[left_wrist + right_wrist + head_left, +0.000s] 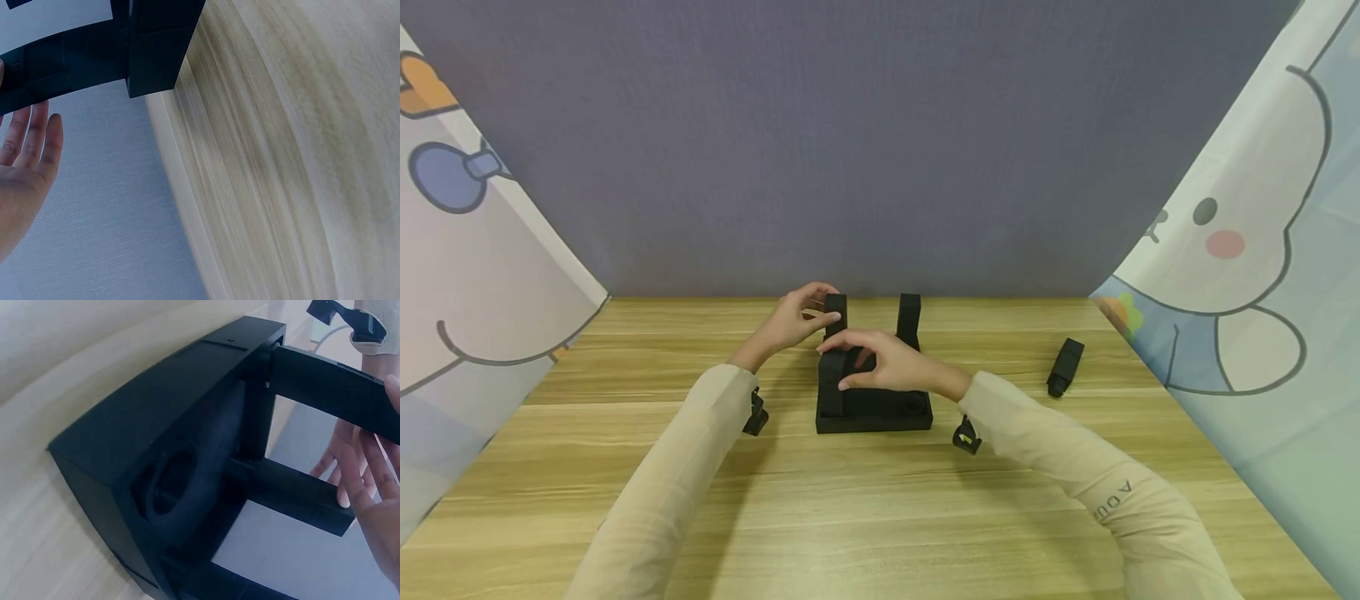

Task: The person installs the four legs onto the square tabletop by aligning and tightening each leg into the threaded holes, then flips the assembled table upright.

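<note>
A black square base (874,414), like a small upturned tabletop, lies on the table with black legs standing at its corners. My left hand (797,319) holds the back left leg (837,305) near its top, thumb on the near face and fingers behind. Around the upper part of the front left leg (331,384) curl the thumb and fingers of my right hand (891,360). A back right leg (909,315) stands untouched. At the front right corner the base shows a round hole (174,480). In the left wrist view, my left fingers (34,140) show beside a leg (69,59).
A loose black leg (1066,367) with a rounded stub at its near end lies on the wooden table (850,517) to the right. Behind stands a grey panel (865,150). Cartoon-printed sheets (1247,250) flank both sides. Black camera mounts (967,436) are worn at the wrists.
</note>
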`<state>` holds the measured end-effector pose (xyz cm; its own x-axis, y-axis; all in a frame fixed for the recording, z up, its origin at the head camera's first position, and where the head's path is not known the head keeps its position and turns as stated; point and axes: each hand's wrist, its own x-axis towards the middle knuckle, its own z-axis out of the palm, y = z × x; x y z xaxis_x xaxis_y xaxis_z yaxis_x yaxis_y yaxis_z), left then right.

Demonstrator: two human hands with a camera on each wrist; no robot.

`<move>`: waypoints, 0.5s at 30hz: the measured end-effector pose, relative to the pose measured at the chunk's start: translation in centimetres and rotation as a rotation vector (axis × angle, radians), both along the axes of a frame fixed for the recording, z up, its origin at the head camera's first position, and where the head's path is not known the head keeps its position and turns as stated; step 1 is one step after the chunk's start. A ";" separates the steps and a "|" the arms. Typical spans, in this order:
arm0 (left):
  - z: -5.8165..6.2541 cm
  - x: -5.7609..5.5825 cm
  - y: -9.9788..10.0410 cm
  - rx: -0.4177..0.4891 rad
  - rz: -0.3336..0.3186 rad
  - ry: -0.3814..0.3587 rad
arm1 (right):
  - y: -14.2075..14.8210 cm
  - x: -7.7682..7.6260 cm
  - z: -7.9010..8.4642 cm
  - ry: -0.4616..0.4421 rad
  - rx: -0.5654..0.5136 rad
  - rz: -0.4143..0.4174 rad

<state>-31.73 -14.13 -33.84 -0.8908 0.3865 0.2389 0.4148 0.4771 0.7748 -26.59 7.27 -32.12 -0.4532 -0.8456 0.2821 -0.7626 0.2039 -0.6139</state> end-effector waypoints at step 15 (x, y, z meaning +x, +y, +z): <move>0.1 0.2 -0.2 -0.011 0.002 0.013 | -0.7 0.9 -1.2 0.038 -0.102 -0.151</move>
